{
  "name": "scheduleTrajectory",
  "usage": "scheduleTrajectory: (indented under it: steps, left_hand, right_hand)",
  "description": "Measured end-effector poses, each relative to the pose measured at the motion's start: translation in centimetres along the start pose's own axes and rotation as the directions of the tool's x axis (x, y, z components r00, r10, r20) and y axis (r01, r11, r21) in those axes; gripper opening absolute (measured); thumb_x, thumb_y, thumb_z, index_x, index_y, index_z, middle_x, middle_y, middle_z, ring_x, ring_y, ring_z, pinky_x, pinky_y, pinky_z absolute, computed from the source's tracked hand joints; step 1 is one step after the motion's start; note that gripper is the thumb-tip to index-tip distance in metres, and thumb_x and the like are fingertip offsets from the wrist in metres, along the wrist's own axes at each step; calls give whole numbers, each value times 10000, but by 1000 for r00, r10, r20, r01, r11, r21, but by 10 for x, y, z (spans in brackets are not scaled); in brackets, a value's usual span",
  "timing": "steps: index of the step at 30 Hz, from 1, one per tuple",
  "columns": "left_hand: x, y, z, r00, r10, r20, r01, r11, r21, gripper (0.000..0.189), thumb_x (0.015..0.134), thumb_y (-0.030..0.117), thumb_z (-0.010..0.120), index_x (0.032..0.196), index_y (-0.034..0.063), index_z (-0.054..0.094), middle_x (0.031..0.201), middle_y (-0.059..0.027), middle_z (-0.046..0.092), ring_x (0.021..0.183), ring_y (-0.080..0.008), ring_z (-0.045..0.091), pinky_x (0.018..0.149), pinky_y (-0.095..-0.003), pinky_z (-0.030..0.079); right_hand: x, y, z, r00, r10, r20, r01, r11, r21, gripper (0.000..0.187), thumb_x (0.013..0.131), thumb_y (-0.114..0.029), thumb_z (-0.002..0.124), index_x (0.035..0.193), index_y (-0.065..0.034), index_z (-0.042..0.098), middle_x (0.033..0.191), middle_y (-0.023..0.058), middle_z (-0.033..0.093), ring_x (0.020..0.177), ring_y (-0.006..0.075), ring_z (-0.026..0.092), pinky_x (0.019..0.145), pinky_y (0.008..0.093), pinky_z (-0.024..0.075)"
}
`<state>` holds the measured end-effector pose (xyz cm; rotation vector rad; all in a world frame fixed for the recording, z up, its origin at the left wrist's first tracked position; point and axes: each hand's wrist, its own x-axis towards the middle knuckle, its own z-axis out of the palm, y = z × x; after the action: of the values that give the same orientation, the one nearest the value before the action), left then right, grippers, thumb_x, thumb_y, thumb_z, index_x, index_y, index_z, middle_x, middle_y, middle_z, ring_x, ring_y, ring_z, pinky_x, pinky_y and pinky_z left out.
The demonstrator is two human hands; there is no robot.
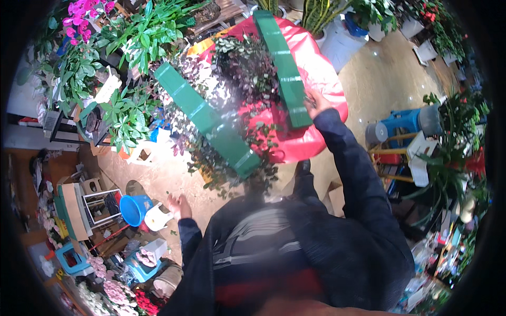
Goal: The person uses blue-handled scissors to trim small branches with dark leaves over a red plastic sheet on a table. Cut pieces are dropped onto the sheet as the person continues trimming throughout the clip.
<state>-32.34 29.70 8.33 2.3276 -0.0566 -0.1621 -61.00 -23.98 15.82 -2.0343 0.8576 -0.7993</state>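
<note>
My right hand (317, 103) is at the near right side of a long green bar (287, 71), which looks like floral foam banded with clear tape. Its fingers are curled against the bar's edge; whether they grip it is unclear. A second banded green bar (205, 118) lies slanted to the left. Dark, small-leaved foliage (249, 67) fills the space between the bars and spills past the left one. Beneath them spreads a shiny red cover (320, 65) on a table. My left hand (180, 206) hangs empty with fingers apart, low on the left near a white plastic stool (158, 217).
A blue bucket (135, 210) stands at the left beside a white metal frame (103, 207). Potted green plants (148, 35) and a magenta orchid (85, 17) line the far left. To the right are a blue stool (401, 123) and a wooden-legged white seat (421, 156).
</note>
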Motion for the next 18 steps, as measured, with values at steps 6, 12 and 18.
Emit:
scheduleTrajectory:
  steps: [6, 12, 18]
  left_hand:
    - [-141, -21, -26, 923, -232, -307, 280, 952, 123, 577, 770, 163, 677, 1253, -1, 407, 1104, -195, 550, 1010, -286, 546, 852, -366, 455]
    - [-366, 17, -39, 650, -621, -439, 757, 582, 298, 562, 748, 290, 628, 1190, -12, 459, 1171, -257, 532, 1066, -359, 528, 919, -416, 417]
    - [-500, 53, 15, 336, -665, -667, 936, 157, 316, 431, 673, 249, 611, 1009, -21, 610, 1018, -230, 597, 1023, -355, 545, 920, -397, 424]
  right_hand:
    - [260, 43, 57, 926, -175, 335, 311, 856, -413, 337, 716, -40, 553, 1039, -122, 605, 946, 120, 619, 893, 310, 603, 756, 389, 487]
    - [378, 78, 126, 872, -144, 468, 430, 685, -589, 302, 823, -152, 472, 1117, -167, 540, 1027, 100, 626, 946, 320, 606, 783, 433, 480]
    - [444, 110, 183, 861, -228, 456, 403, 852, -334, 401, 832, -229, 528, 1213, -110, 495, 1017, 198, 616, 912, 366, 600, 801, 462, 462]
